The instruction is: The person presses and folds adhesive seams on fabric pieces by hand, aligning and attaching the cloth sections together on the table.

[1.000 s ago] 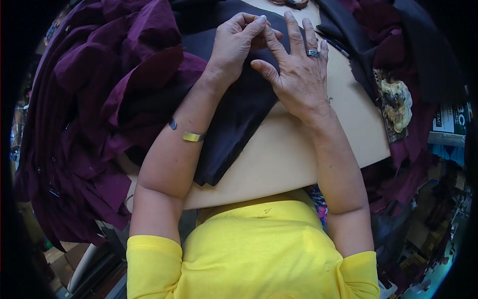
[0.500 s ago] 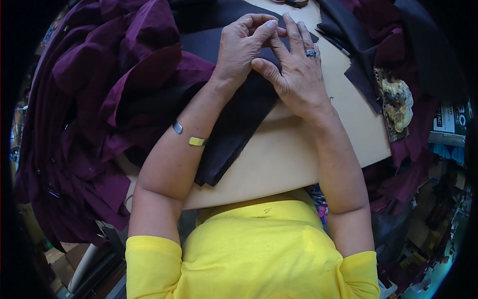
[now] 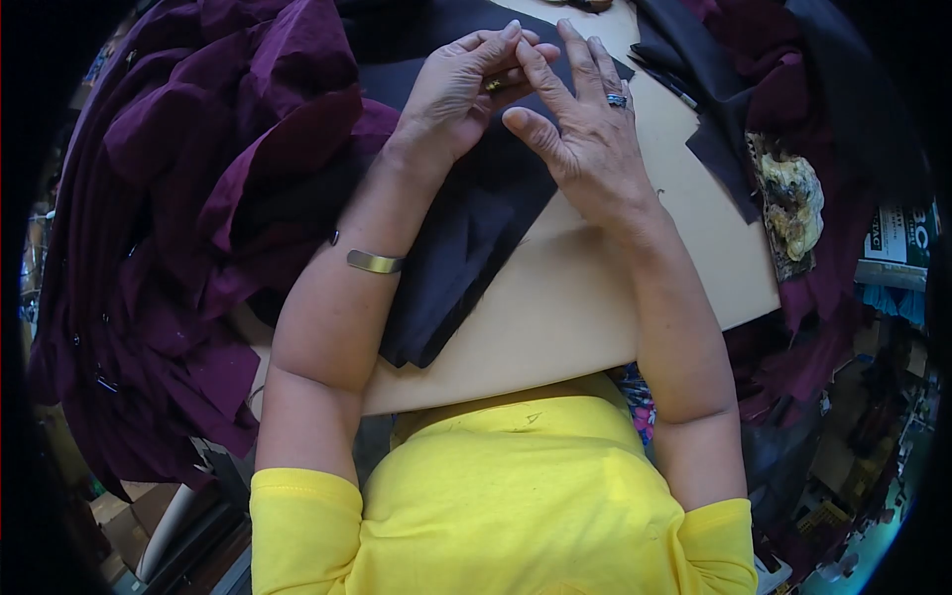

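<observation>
My left hand [image 3: 464, 87] is closed in a pinch above dark fabric [image 3: 476, 238], its thumb and finger pressed together. Whatever lies between those fingertips is too small to make out. Close beside it, my right hand [image 3: 590, 134] has its fingers stretched out and spread, with a ring on one finger. The tip of its index finger meets or nearly meets the left fingertips. Under both hands, the dark cloth lies over a beige tabletop [image 3: 555, 317], with one pointed end hanging toward my body.
A big heap of maroon cloth [image 3: 178, 178] covers the left side. On the right lie more dark fabric [image 3: 719, 164], a pen-like item [image 3: 674, 87] and a yellowish, dark-stained lump [image 3: 793, 208]. A labelled box [image 3: 892, 243] stands beyond the right edge.
My left hand has turned at the wrist and shifted slightly left, so its palm side shows more. My right hand stays almost in place, its fingers a little more apart.
</observation>
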Available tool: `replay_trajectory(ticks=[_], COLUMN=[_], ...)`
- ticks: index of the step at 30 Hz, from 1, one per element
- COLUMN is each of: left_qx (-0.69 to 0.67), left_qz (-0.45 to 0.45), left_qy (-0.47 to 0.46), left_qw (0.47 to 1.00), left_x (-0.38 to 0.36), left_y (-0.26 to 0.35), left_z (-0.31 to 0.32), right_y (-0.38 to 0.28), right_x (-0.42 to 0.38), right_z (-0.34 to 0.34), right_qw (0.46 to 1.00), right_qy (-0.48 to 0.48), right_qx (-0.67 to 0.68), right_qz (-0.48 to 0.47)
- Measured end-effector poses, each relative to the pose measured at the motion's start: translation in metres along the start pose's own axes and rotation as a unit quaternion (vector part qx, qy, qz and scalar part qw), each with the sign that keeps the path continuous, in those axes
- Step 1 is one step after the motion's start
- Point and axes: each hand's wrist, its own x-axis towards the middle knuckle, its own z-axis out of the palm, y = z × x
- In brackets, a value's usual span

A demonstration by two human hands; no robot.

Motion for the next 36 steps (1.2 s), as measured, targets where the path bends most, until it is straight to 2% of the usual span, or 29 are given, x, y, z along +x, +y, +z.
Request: replay_trajectory(ticks=[2, 3, 5, 8, 11, 12, 14, 17, 19, 23, 26, 30, 34, 36], left_qx=[0.026, 0.056, 0.061, 0.071, 0.081, 0.085, 0.072, 0.060, 0.041, 0.083, 0.142, 0.173, 0.065, 0.001], left_qz=[0.046, 0.075, 0.074, 0.064, 0.065, 0.068, 0.092, 0.103, 0.107, 0.117, 0.152, 0.122, 0.061, 0.057], left_qy=[0.018, 0.043, 0.043, 0.018, 0.004, 0.004, 0.053, 0.100, 0.114, 0.051, 0.056, 0.064, 0.037, 0.032], left_qw=[0.998, 0.995, 0.994, 0.995, 0.995, 0.994, 0.992, 0.988, 0.987, 0.988, 0.977, 0.975, 0.995, 0.998], left_x=[0.001, 0.001, 0.002, 0.005, 0.005, 0.004, 0.007, 0.009, 0.006, 0.004, 0.001, 0.005, 0.012, 0.016], left_y=[-0.003, -0.002, -0.003, -0.002, -0.003, -0.003, -0.006, -0.003, -0.001, -0.006, -0.010, -0.005, -0.003, -0.003], left_z=[0.000, 0.005, 0.002, -0.004, -0.004, -0.004, -0.008, -0.011, -0.007, 0.003, 0.011, 0.005, -0.010, -0.018], right_y=[0.002, 0.002, 0.000, -0.019, -0.013, -0.013, -0.012, -0.005, -0.008, -0.011, -0.012, -0.013, -0.023, -0.024], right_x=[-0.002, -0.002, 0.000, 0.004, 0.006, 0.005, 0.005, 0.002, 0.001, -0.003, -0.005, -0.007, -0.004, 0.004], right_z=[0.004, 0.003, 0.000, -0.018, -0.020, -0.022, -0.024, -0.013, -0.012, -0.005, -0.002, -0.002, -0.011, -0.018], right_qw=[0.993, 0.992, 0.991, 0.979, 0.986, 0.981, 0.968, 0.975, 0.979, 0.980, 0.980, 0.982, 0.983, 0.987], right_qy=[-0.001, 0.012, 0.039, 0.017, -0.048, -0.047, -0.046, 0.012, 0.001, -0.025, -0.046, -0.045, -0.014, 0.044], right_qx=[-0.119, -0.121, -0.126, -0.199, -0.155, -0.180, -0.231, -0.195, -0.178, -0.171, -0.176, -0.158, -0.124, 0.054], right_qz=[-0.009, -0.018, -0.037, -0.036, -0.031, -0.048, -0.082, -0.102, -0.102, -0.099, -0.086, -0.089, -0.134, -0.144])
